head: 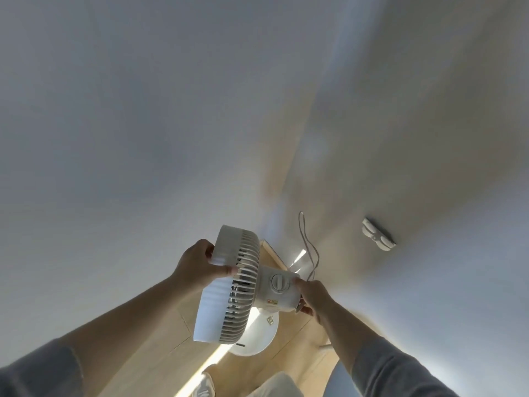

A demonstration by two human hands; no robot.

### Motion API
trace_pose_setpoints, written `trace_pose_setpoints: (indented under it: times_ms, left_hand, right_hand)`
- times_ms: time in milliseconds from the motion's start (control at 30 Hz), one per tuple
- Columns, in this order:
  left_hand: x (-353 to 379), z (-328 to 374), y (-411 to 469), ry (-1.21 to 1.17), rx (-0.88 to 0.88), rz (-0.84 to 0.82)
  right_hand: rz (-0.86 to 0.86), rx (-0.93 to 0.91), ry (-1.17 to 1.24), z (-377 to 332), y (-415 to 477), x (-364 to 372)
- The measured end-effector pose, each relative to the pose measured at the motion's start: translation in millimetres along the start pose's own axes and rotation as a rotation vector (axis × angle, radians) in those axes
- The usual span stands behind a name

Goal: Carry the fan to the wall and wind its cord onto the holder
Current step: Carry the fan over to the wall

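**Fan held at wall, cord not wound**

Head view: fan [232, 285] at 6 o'clock, off the floor. Left hand [197, 265] wrapped around grille rim; right hand [313, 296] closed on motor housing's rear. Cord [310, 247] loops up at 1 o'clock. Holder [378, 234] on wall, 2 o'clock. Keep cord slack and untangled before winding.

The fan [237, 285] is held above the floor [160, 333], near the wall [415, 138]. The holder [378, 234] sits on that wall, right of the fan; the cord [310, 247] loops between them.

Matt ribbed plastic fan [229, 285]; pale wood floor [160, 333]
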State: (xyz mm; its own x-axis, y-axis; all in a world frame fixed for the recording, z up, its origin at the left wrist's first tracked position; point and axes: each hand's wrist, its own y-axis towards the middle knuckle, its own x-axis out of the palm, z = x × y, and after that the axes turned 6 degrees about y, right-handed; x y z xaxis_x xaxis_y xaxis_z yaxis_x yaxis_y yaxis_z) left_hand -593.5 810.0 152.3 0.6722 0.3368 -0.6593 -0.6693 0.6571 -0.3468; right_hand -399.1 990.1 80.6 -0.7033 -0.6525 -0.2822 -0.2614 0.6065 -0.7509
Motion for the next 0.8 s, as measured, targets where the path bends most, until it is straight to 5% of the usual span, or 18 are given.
trace_pose_setpoints:
  times_ms: [800]
  left_hand:
    - [80.7, 57.5, 133.4, -0.13, -0.429, 0.193]
  right_hand:
    - [-0.259, 0.078, -0.46, -143.2, 202.5, -35.0]
